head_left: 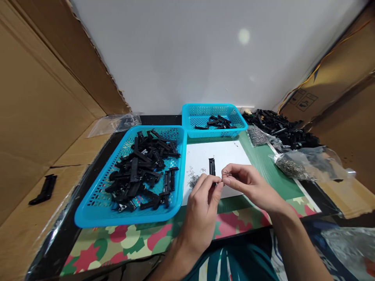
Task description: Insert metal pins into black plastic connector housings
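Evidently, left hand (202,198) and right hand (252,181) each have fingers pinched together, contents too small to identify; black plastic part (211,167) lies on white sheet (231,156), near frame centre. Recommend steady fingertips, gentle pressure.

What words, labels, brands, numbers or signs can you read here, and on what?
No word, brand or number is legible.
Boxed pictograms on the right-hand cardboard: a printed sign, too small to make out.
Pale marks on the dark blue material at lower right: too blurred to tell whether they are letters.
Black part on the white sheet: no lettering can be made out.
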`<state>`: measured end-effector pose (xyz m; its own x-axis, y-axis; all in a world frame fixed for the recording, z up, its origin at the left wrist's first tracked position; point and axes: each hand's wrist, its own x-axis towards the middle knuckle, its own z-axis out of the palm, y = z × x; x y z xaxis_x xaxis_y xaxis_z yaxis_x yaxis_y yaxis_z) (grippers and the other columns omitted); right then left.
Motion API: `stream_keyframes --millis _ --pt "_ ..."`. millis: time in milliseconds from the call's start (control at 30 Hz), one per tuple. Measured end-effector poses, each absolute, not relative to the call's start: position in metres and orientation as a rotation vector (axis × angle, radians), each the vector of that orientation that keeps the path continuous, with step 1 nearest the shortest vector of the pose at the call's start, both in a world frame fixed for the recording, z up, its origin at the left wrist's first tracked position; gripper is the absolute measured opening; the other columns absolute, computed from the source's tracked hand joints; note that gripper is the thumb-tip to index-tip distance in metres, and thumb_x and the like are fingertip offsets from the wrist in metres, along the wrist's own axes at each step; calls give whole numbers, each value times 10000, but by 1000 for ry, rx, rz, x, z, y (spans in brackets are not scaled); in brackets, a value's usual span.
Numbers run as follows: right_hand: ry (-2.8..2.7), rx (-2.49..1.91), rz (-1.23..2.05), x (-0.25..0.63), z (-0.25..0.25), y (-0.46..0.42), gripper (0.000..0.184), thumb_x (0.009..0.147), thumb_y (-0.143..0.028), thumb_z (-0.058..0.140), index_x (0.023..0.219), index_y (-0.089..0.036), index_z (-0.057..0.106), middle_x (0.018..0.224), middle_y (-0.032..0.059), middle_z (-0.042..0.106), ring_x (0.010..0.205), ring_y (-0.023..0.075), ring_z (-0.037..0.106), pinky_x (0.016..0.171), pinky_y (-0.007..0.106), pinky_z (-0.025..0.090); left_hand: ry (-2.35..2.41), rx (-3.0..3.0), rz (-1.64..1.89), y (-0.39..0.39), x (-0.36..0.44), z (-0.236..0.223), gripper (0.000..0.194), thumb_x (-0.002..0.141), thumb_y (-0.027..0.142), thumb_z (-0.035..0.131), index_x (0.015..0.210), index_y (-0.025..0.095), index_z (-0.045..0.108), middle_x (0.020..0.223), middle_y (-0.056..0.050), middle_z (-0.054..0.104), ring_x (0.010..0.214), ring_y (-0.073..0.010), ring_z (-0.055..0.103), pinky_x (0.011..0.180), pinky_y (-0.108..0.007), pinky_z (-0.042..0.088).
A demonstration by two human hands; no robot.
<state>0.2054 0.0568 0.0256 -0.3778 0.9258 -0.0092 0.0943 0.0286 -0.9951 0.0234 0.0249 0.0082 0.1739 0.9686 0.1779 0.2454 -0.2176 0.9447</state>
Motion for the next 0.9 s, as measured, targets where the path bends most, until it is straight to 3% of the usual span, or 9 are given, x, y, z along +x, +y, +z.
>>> stream_keyframes --millis 167,300,433,567,767,900 --pt "-1571 -1136 1203 200 25 49 204 967 -396 752 879 -211 748 745 -2 615 668 160 489 629 297 404 1114 1406 1109 25 28 9 232 1100 353 531 961 220 662 868 11 583 793 -163 536 706 -270 414" --pt "-1695 -1123 734 198 26 35 69 979 -248 741 925 -237 783 722 -10 601 660 161 514 626 309 401 1048 1270 1137 26 27 11 225 1070 361 579 918 211 650 826 24 587 770 -144 532 702 -250 418" --pt "-1932 -993 287 202 27 28 140 1007 -149 679 1018 -234 790 716 -4 583 652 165 518 627 322 396 1074 1233 1134 28 24 14 266 1042 389 609 861 197 646 751 38 538 694 -125 470 629 -240 373" --pt "-2123 -914 -54 205 32 29 173 1027 -87 618 1036 -163 773 683 3 544 644 169 431 630 339 324 1105 1231 1145 26 25 19 282 1036 389 611 835 193 643 707 46 498 665 -123 424 610 -247 344" --pt "-2216 -848 -243 204 40 26 134 990 -43 619 1047 -78 735 644 10 508 636 181 375 608 361 247 1135 1365 1178 21 26 27 262 1039 349 623 826 199 657 768 33 554 720 -136 478 653 -255 376" --pt "-2110 -887 -89 202 41 23 120 1002 -60 627 995 -131 722 655 0 523 628 170 423 604 344 299 1121 1414 1127 17 23 30 290 1104 371 519 914 217 675 857 19 578 816 -148 521 748 -254 410"
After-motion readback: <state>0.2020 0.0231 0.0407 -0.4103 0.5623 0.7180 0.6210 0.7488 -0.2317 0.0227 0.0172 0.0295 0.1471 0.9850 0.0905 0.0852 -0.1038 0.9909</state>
